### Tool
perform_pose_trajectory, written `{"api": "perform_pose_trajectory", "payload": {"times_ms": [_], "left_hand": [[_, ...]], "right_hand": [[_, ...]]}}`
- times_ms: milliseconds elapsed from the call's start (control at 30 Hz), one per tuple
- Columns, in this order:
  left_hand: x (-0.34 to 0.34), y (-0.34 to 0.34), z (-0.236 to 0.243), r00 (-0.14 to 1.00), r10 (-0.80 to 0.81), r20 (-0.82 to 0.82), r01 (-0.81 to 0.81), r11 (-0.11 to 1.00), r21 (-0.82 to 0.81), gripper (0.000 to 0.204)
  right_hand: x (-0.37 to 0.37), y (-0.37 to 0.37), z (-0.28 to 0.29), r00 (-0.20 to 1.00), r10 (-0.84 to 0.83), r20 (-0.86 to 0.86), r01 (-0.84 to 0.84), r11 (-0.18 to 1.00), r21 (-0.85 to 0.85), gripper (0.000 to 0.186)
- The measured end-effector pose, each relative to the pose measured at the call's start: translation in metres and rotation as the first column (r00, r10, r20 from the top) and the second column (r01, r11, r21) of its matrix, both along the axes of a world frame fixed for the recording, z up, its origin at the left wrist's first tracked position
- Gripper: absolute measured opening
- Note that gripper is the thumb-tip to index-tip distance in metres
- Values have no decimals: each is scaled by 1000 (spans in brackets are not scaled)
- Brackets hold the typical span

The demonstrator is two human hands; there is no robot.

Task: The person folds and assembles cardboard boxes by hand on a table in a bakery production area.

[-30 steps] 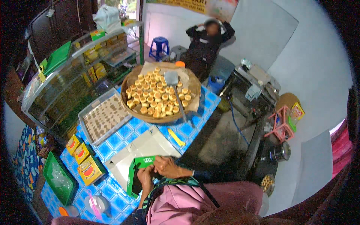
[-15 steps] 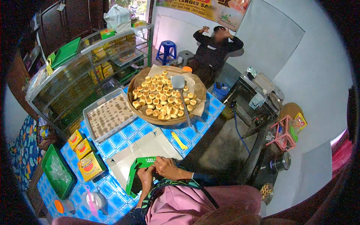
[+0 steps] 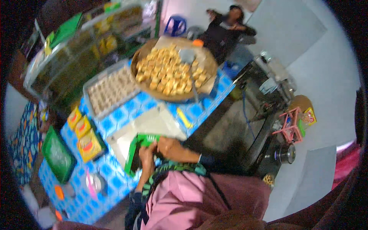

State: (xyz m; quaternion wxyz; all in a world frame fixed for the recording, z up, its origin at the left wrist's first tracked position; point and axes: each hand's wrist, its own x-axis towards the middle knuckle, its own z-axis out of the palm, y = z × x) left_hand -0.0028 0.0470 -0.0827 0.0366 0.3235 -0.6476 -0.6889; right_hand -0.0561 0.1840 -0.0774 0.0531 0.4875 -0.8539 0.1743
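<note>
My left hand (image 3: 147,154) is closed on a green cardboard box (image 3: 132,154), which is partly folded with its inside dark. My right hand (image 3: 171,148) grips the same box along its far edge, close beside the left hand. Motion blur hides the exact finger positions. Beneath and beyond the box, pale flat cardboard (image 3: 126,132) lies on the table. A yellow strip-like tool (image 3: 184,118) rests just to its right.
A wide round woven tray (image 3: 143,86) of small browned buns (image 3: 165,73) stands at the back, a metal spatula (image 3: 194,90) across it. Left are a plastic tray (image 3: 89,100), yellow boxes (image 3: 90,145) and a green tray (image 3: 57,153). Another person (image 3: 226,34) sits beyond the table.
The view has tilted and blurred, so the table and round tray sit higher in the picture. Both hands keep hold of the box. The person beyond has lowered an arm from the head.
</note>
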Motion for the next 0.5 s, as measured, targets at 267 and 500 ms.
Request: {"api": "perform_pose_trajectory", "payload": {"times_ms": [267, 500], "left_hand": [[8, -6, -7, 975, 194, -106, -185, 979, 90, 11], [4, 3, -3, 975, 134, -176, -107, 983, 152, 8]], "right_hand": [[-75, 42, -2, 818, -453, 354, 570, 720, -396, 7], [-133, 65, -110, 674, -738, -38, 734, 663, 145, 24]]}}
